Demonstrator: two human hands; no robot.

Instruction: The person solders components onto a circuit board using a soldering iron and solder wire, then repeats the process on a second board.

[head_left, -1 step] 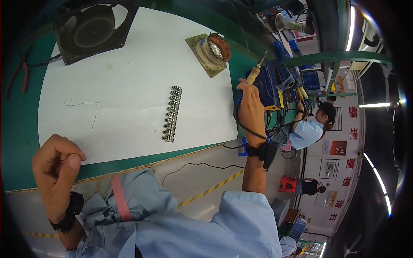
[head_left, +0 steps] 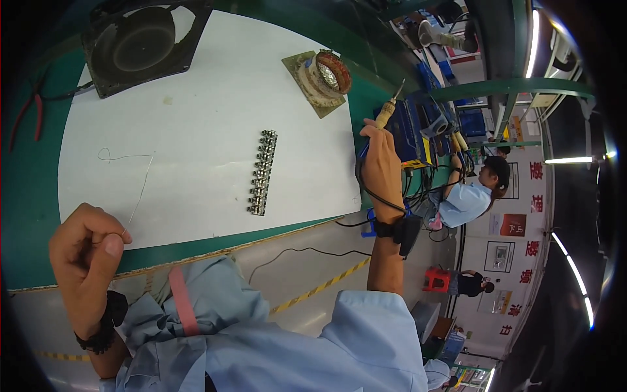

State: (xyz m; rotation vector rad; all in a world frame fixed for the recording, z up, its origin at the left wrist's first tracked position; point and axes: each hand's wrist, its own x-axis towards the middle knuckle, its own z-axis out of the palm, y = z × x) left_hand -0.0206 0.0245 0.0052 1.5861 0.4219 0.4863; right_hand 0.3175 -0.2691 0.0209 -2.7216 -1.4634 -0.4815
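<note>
Between thumb and forefinger, my left hand (head_left: pixel 88 255) pinches a thin solder wire (head_left: pixel 140 193) at the near left edge of a white sheet (head_left: pixel 202 130). The wire runs away from me over the sheet, bends and finishes in a loop. My right hand (head_left: pixel 381 160) is closed round the pale handle of a soldering iron (head_left: pixel 386 113), its tip pointing up and away. On the sheet between my hands lies a narrow strip of small circuit boards (head_left: pixel 262 173), touched by neither hand. Farther back, a round metal tip-cleaning holder (head_left: pixel 326 75) sits on a square base.
A black fan (head_left: pixel 140 46) stands at the far left, near red-handled pliers (head_left: pixel 37 111). A blue soldering station (head_left: pixel 408 130) and black cables are right of my right hand. Beyond them a co-worker (head_left: pixel 467 199) sits in light blue. The green table's front edge (head_left: pixel 196 253) runs before me.
</note>
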